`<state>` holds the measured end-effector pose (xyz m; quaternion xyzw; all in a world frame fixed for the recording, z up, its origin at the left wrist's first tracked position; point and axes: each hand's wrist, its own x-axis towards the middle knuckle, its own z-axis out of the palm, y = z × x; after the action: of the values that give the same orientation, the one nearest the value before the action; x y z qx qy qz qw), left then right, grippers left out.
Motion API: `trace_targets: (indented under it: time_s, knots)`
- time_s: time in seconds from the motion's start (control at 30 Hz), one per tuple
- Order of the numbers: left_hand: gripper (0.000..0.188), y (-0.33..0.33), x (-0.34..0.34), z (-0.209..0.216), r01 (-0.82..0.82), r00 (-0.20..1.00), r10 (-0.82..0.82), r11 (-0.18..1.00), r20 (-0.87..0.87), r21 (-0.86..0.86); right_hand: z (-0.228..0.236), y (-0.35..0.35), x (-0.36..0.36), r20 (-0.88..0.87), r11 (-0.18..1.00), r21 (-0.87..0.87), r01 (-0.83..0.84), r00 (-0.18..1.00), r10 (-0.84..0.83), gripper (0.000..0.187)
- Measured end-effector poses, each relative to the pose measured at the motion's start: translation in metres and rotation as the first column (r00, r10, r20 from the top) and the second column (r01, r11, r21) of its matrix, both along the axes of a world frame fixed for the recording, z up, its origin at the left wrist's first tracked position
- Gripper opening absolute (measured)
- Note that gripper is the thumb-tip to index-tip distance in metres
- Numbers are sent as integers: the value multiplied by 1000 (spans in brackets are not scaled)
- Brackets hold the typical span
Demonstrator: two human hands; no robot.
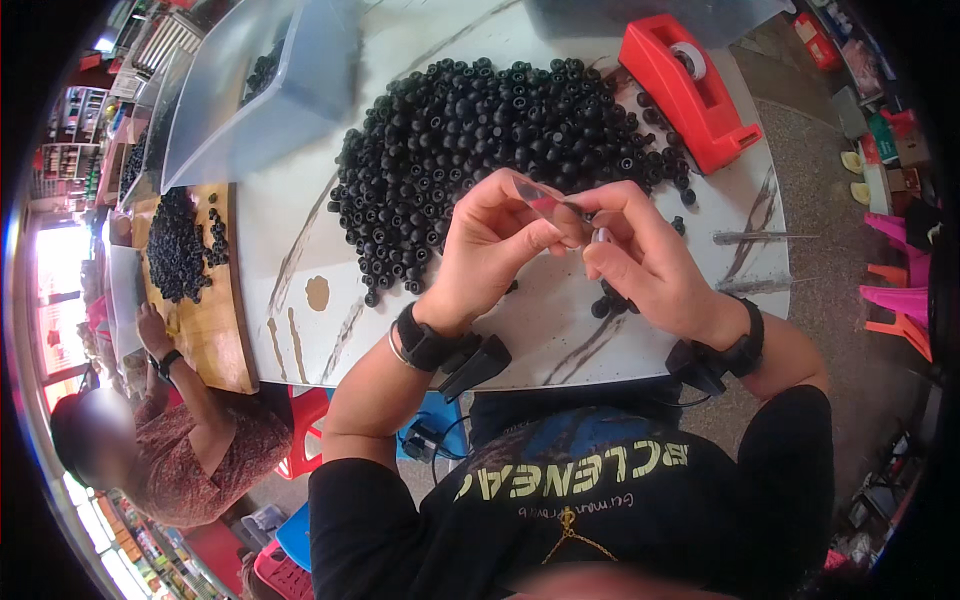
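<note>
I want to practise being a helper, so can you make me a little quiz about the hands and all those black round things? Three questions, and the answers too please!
1. True or false: the red tape dispenser stands by the right side of the big heap of black pieces.

2. Pick one: what shows at the fingertips, between the left hand and the right hand?
A) a wooden spoon
B) a small shiny piece
C) a yellow cup

3. Fill in the gap: at the far left, the smaller black heap lies on a ____ tabletop.

Key: 1 true; 2 B; 3 wooden.
</note>
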<state>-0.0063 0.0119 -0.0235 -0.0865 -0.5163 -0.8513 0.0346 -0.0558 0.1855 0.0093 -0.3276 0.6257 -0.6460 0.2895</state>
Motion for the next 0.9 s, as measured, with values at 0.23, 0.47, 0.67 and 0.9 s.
trace_targets:
  time_s: [0.23,0.47,0.67,0.9]
  knots:
    - [12,-2,-1,-1,17,1000,-18,1000,-25,-14,0,1,-2,104,998,-38,-57,993,61,24]
    - [11,-4,0,-1,36,999,-36,999,1,21,1,1,-5,119,997,-30,-70,990,73,22]
    - [11,-4,0,1,54,996,-57,998,73,35,5,2,-12,414,995,-86,-58,906,88,23]
    - [12,0,0,2,105,993,-104,994,58,-13,-1,-2,-7,346,999,-21,-45,937,49,27]
